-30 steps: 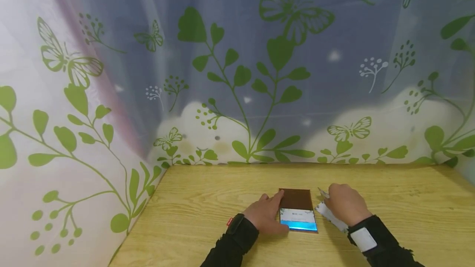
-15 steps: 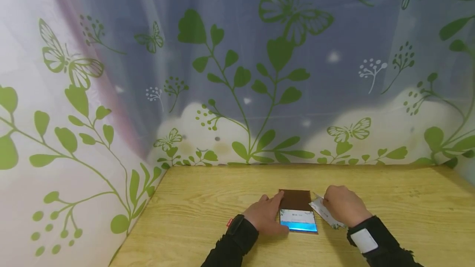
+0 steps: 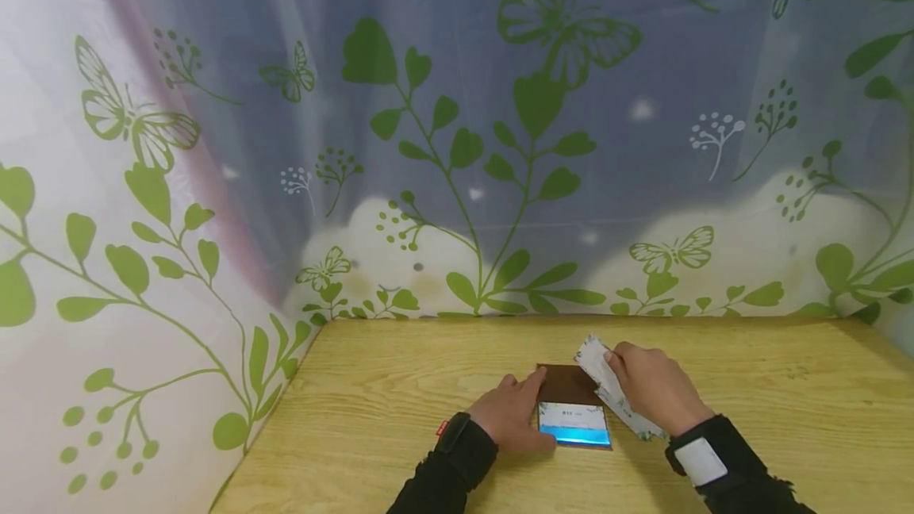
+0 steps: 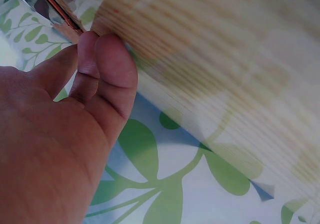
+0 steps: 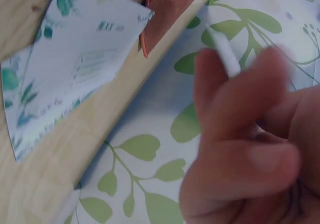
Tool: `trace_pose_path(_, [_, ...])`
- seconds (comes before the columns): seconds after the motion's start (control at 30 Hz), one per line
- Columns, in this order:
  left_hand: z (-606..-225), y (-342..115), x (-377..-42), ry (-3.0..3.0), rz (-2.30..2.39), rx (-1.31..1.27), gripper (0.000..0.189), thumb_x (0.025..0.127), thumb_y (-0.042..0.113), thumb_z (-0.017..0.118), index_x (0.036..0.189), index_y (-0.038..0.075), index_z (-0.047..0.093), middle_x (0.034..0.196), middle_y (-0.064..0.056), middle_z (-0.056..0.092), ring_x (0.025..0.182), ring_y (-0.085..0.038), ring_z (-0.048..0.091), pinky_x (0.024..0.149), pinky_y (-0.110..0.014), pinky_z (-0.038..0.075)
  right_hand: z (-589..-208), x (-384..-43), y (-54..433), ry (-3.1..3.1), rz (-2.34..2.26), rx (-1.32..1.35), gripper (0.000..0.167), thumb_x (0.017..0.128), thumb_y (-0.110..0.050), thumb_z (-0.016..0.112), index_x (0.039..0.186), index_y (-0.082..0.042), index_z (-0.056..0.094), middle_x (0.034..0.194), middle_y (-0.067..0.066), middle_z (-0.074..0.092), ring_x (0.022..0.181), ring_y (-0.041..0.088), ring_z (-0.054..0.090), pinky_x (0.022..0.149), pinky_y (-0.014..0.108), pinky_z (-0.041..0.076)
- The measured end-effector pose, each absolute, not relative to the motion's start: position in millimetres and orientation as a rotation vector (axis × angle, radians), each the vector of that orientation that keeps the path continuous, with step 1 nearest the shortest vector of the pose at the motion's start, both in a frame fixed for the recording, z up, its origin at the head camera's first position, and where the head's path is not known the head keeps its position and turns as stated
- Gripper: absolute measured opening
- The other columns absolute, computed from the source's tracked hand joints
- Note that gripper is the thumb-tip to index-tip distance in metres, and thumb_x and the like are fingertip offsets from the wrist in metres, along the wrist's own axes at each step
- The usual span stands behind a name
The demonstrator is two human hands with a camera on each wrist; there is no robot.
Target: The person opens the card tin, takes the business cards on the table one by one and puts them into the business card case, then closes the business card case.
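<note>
A flat brown case [image 3: 567, 381] lies on the table in the head view. Its lower half shows a white leaf-printed card with a shiny blue strip [image 3: 574, 435] below. My left hand [image 3: 508, 417] rests along the case's left side, fingers extended to its upper corner and thumb by the lower one. Between thumb and fingers, my right hand [image 3: 660, 389] pinches white printed cards [image 3: 612, 383] with green leaf edges. They overlap the case's upper right corner in the head view. Two layers of the cards [image 5: 85, 48] fan apart in the right wrist view.
The wood-grain table [image 3: 385, 387] extends around both hands. Behind it and on the left hangs a curtain [image 3: 443, 141] patterned with green leaves and butterflies. Both wrists wear dark bands over black sleeves [image 3: 439, 474].
The right hand has turned, and the cards have swung up and to the left until they overlap the case's corner. More of their printed face shows. The left hand and case have stayed put.
</note>
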State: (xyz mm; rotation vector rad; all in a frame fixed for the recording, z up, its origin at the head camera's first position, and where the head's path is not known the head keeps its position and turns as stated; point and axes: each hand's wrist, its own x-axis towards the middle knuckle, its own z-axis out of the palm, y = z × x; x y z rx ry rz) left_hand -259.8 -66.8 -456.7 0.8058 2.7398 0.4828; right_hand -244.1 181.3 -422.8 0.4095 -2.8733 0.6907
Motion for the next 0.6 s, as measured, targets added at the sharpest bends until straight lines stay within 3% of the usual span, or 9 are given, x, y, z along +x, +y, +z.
trace_pose_path(0.17, [-455.3,-66.2,-259.5,2.742,0.484,0.809,0.099,0.088,0.049,0.076,0.165,0.015,0.025,0.152,-0.004,0.055,0.142,-0.03,0.045,0.088,-0.032,0.052,-425.5,-246.6,181.0,-2.91,0.826,0.469,0.021,0.109,-0.011,0.051,0.113,0.007,0.061,0.071,0.003,0.058,0.055,0.013,0.056,0.052,0.031,0.045])
trace_pose_path(0.33, [-455.4,-65.3,-259.4,2.752,0.483,0.802,0.1,0.086,0.049,0.077,0.165,0.016,0.025,0.152,-0.003,0.055,0.135,-0.026,0.048,0.087,-0.031,0.052,-428.4,-249.4,179.3,-2.923,0.932,0.589,0.031,0.103,-0.005,0.06,0.131,0.009,0.056,0.112,0.02,0.07,0.092,0.027,0.07,0.073,0.042,0.057])
trace_pose_path(0.4, [-455.1,-65.1,-259.4,2.752,0.493,0.797,0.102,0.085,0.049,0.077,0.165,0.016,0.024,0.152,-0.002,0.055,0.13,-0.024,0.05,0.086,-0.03,0.052,-430.2,-249.9,177.9,-2.945,1.015,0.621,0.032,0.101,-0.004,0.063,0.131,0.005,0.056,0.119,0.02,0.068,0.097,0.029,0.069,0.075,0.043,0.057])
trace_pose_path(0.6, [-454.6,-64.6,-259.8,2.747,0.486,0.788,0.104,0.086,0.049,0.076,0.166,0.01,0.022,0.151,-0.002,0.055,0.127,-0.02,0.049,0.088,-0.028,0.05,-439.4,-252.8,173.6,-2.94,1.062,0.792,0.024,0.1,-0.005,0.066,0.124,-0.003,0.061,0.108,0.003,0.067,0.085,0.013,0.056,0.068,0.029,0.049])
